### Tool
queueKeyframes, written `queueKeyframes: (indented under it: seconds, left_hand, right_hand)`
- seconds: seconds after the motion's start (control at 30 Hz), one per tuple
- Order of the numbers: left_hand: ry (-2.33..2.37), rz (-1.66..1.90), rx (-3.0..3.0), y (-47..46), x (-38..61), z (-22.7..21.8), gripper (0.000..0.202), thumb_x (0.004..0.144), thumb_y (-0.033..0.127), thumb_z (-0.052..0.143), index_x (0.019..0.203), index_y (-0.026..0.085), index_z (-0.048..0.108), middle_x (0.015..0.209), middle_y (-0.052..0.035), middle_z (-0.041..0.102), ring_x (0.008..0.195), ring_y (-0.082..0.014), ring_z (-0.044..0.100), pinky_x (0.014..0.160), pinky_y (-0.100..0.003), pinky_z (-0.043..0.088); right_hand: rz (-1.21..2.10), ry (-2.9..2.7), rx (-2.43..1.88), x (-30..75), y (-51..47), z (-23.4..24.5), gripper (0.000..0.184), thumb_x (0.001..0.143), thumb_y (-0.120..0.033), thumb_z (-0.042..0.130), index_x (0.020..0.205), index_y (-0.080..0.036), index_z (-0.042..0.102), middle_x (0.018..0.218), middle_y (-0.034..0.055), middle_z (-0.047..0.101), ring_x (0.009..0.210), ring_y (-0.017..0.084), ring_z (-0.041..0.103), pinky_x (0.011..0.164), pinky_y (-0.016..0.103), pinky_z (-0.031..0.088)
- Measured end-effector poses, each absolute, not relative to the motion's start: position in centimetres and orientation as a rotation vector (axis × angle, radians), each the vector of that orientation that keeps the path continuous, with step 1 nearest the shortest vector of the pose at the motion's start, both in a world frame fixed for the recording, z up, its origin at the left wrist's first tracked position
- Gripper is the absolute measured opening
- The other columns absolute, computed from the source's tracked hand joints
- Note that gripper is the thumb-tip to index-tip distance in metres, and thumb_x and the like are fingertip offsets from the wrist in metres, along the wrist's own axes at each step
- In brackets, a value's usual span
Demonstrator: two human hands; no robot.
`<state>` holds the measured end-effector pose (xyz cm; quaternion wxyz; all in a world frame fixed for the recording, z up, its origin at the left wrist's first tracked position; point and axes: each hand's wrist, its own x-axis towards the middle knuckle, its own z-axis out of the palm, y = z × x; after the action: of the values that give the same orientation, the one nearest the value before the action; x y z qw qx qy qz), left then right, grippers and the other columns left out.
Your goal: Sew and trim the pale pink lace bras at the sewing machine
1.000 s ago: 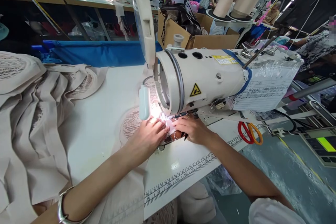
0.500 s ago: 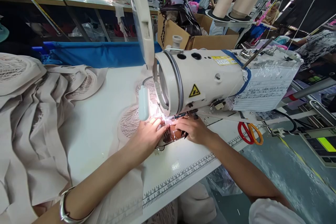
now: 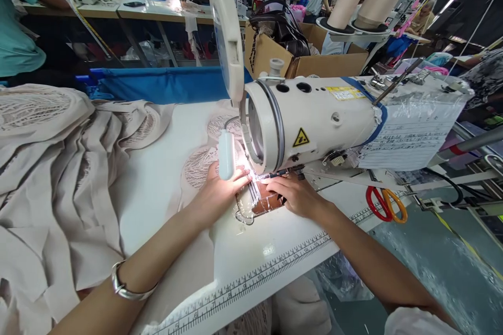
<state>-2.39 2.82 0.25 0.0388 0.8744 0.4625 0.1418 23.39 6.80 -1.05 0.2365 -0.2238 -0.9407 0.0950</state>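
One left hand (image 3: 220, 192) and one right hand (image 3: 295, 195) sit below the sewing machine (image 3: 318, 115), fingertips near but apart; glare hides any grip. Beige strand-patterned fabric (image 3: 197, 168) lies beside the left hand on the surface (image 3: 153, 183); judged best kept flat, fingertips out from under the machine.

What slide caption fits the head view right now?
Left hand and right hand at a sewing machine, beige openwork fabric pieces heaped at left.
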Motion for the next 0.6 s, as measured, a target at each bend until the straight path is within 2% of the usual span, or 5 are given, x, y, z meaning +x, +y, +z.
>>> queueKeyframes:
  seconds: [0.17,0.3,0.43,0.53,0.6]
  left_hand:
    - [1.588,0.486,2.584,2.9,-2.0,-0.3,0.031,0.097,0.016,0.040,0.121,0.023,0.060,0.114,-0.0082,0.066,0.109,-0.0278,0.059,0.086,-0.042,0.051]
    - [1.954,0.585,2.370,3.3,-2.4,-0.6,0.029,0.098,0.027,0.042,0.119,0.016,0.058,0.102,-0.0143,0.066,0.091,-0.0285,0.063,0.073,-0.041,0.054]
    - [2.096,0.612,2.328,3.3,-6.0,0.4,0.049,0.093,0.037,0.052,0.133,0.009,0.048,0.127,-0.0239,0.060,0.117,-0.0386,0.059,0.090,-0.051,0.051]
    - [2.439,0.749,2.180,1.7,-10.8,2.4,0.059,0.096,0.037,0.044,0.143,0.002,0.036,0.147,-0.0347,0.041,0.138,-0.0475,0.039,0.104,-0.065,0.038]
    - [2.808,0.872,1.923,-0.2,-14.4,3.9,0.060,0.098,0.036,0.040,0.145,0.001,0.032,0.152,-0.0367,0.033,0.143,-0.0503,0.029,0.106,-0.072,0.030]
  right_hand:
    - [0.261,-2.568,-0.593,23.4,6.6,-0.8,0.048,0.071,0.010,0.032,0.094,-0.020,0.062,0.114,0.0057,0.071,0.106,0.017,0.064,0.080,0.027,0.053]
    - [0.171,-2.591,-0.677,23.6,6.5,-0.8,0.046,0.066,0.008,0.036,0.092,-0.020,0.060,0.101,0.0052,0.070,0.088,0.017,0.064,0.064,0.023,0.048]
    - [0.167,-2.634,-0.710,23.8,6.4,-0.4,0.043,0.061,0.004,0.039,0.090,-0.020,0.058,0.085,0.0038,0.068,0.077,0.018,0.062,0.062,0.025,0.044]
    - [0.226,-2.681,-0.727,23.7,6.2,0.5,0.039,0.062,0.002,0.041,0.089,-0.021,0.058,0.077,0.0011,0.070,0.070,0.018,0.063,0.059,0.026,0.039]
    - [0.248,-2.718,-0.769,23.5,5.8,1.1,0.034,0.065,0.001,0.043,0.084,-0.023,0.058,0.072,-0.0005,0.069,0.064,0.018,0.061,0.057,0.026,0.037]
